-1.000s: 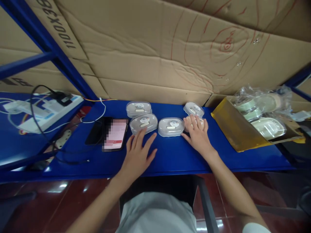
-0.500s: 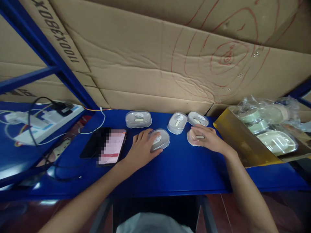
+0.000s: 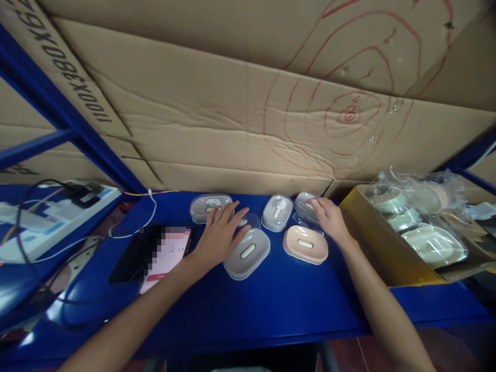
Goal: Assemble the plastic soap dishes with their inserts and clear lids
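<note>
Fingers of both hands lie spread flat on clear lids [image 3: 248, 223] — cardboard [image 3: 217, 103] reads "1100X380".

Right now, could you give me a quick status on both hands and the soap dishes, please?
Left hand flat on a clear lid, beside the grey soap dish. Right hand on the far right lid. Pink soap dish uncovered. Phone lies left, apart.

A phone [image 3: 155, 256] lies near the left end of the shelf [image 3: 279, 305], and a box [image 3: 391, 243] stands at its right end. Between them, soap dishes [image 3: 248, 253] lie along the back edge, two nearer the front.
</note>
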`<state>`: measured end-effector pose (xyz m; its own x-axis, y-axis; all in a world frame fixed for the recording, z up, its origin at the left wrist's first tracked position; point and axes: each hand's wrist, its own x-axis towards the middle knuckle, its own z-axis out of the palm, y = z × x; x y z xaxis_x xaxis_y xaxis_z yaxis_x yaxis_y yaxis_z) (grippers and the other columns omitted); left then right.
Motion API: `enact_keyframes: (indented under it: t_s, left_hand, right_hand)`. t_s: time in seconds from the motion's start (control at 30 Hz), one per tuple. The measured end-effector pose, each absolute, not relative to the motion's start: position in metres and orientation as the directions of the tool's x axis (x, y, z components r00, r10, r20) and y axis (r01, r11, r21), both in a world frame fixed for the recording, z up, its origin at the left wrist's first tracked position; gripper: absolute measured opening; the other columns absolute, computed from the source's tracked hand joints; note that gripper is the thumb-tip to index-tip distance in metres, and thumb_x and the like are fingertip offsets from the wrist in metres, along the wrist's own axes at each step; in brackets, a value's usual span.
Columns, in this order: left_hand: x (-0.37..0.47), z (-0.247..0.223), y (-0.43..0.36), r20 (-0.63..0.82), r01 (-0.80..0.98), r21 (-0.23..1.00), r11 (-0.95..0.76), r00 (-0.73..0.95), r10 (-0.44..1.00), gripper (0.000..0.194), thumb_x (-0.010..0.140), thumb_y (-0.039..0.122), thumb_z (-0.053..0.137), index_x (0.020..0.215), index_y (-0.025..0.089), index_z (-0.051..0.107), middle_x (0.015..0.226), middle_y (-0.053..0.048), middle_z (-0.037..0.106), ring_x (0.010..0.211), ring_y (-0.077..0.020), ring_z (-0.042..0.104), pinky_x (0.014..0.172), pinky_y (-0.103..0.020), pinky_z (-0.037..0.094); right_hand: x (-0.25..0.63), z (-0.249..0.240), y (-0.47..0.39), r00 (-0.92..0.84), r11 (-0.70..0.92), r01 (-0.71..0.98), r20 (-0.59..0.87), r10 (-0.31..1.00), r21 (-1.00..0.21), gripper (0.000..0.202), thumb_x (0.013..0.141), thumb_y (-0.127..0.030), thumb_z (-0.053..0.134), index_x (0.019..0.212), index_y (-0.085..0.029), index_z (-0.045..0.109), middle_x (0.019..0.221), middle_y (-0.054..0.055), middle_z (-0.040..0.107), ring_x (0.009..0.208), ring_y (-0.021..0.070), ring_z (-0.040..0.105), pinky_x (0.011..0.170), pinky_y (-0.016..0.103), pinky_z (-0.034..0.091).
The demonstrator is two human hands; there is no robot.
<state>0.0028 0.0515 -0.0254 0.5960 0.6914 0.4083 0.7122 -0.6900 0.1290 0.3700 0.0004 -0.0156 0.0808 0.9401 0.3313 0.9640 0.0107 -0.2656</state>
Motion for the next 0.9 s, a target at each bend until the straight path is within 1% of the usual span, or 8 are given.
enact_keyframes:
  t_s: [0.07,0.17,0.27,0.4,0.53,0.6,0.7,0.9]
  left_hand:
    - [-0.006,-0.018,0.073,0.371,0.77,0.12,-0.626,0.55,0.748,0.046,0.11,0.037,0.049,0.152,0.021,0.059,0.166,-0.02,0.049,0.155,-0.038,0.047,0.127,-0.065,0.03]
    - [-0.024,-0.009,0.106,0.155,0.865,0.111,-0.49,0.472,0.868,0.057,0.1,0.041,0.065,0.154,0.026,0.059,0.17,-0.022,0.043,0.157,-0.0479,0.041,0.119,-0.078,0.032]
    - [-0.036,-0.002,0.126,0.032,0.884,0.123,-0.451,0.451,0.892,0.061,0.099,0.045,0.068,0.157,0.033,0.055,0.168,-0.018,0.048,0.151,-0.0468,0.049,0.108,-0.076,0.047]
    - [-0.026,0.007,0.127,0.08,0.875,0.118,-0.47,0.463,0.883,0.056,0.108,0.048,0.054,0.161,0.03,0.05,0.163,-0.015,0.054,0.146,-0.04,0.056,0.108,-0.065,0.052]
    - [0.004,0.013,0.121,0.119,0.867,0.113,-0.486,0.474,0.873,0.056,0.113,0.048,0.041,0.163,0.024,0.046,0.158,-0.016,0.06,0.14,-0.0365,0.062,0.105,-0.052,0.056]
    - [0.019,0.014,0.119,0.13,0.86,0.107,-0.499,0.485,0.865,0.055,0.115,0.048,0.038,0.162,0.023,0.047,0.155,-0.015,0.064,0.136,-0.0344,0.065,0.102,-0.047,0.058]
    - [0.032,0.011,0.114,0.139,0.853,0.088,-0.514,0.501,0.854,0.053,0.115,0.049,0.038,0.161,0.024,0.048,0.153,-0.014,0.065,0.133,-0.0317,0.068,0.098,-0.041,0.057]
    - [0.028,0.006,0.11,0.118,0.906,0.056,-0.419,0.411,0.904,0.052,0.115,0.045,0.034,0.154,0.018,0.054,0.129,-0.017,0.076,0.113,-0.0341,0.075,0.085,-0.04,0.057]
  right_hand:
    - [0.387,-0.013,0.015,0.081,-0.003,0.967,0.293,0.953,-0.256,0.046,0.109,-0.049,0.048,0.142,-0.023,0.068,0.147,0.014,0.068,0.138,0.032,0.063,0.113,0.051,0.052]
    - [0.406,-0.011,0.029,0.052,-0.005,0.972,0.195,0.98,-0.235,0.056,0.095,-0.05,0.072,0.146,-0.027,0.066,0.152,0.014,0.065,0.138,0.038,0.063,0.107,0.057,0.055]
    - [0.414,-0.007,0.032,0.023,0.007,0.975,0.127,0.992,-0.224,0.055,0.098,-0.048,0.069,0.148,-0.026,0.064,0.147,0.014,0.069,0.131,0.0376,0.068,0.103,0.056,0.058]
    - [0.397,0.0,0.036,-0.03,0.053,0.979,0.12,0.992,-0.197,0.053,0.104,-0.041,0.058,0.154,-0.022,0.06,0.151,0.019,0.066,0.141,0.0405,0.061,0.115,0.065,0.047]
    - [0.352,0.005,0.049,-0.327,0.341,0.916,0.102,0.94,-0.211,0.072,0.096,-0.019,0.066,0.163,-0.037,0.047,0.175,0.007,0.039,0.164,0.032,0.032,0.129,0.064,0.03]
    - [0.334,0.006,0.056,-0.466,0.47,0.845,0.08,0.881,-0.256,0.068,0.096,-0.015,0.066,0.158,-0.04,0.054,0.171,0.005,0.047,0.16,0.0294,0.04,0.128,0.063,0.033]
    - [0.325,0.003,0.061,-0.498,0.501,0.81,0.096,0.862,-0.303,0.051,0.099,-0.019,0.066,0.146,-0.039,0.066,0.155,0.004,0.065,0.146,0.0281,0.058,0.124,0.06,0.04]
    - [0.33,0.0,0.062,-0.505,0.491,0.809,0.046,0.862,-0.324,0.067,0.093,-0.026,0.079,0.154,-0.04,0.058,0.162,0.005,0.057,0.146,0.0304,0.055,0.115,0.052,0.045]
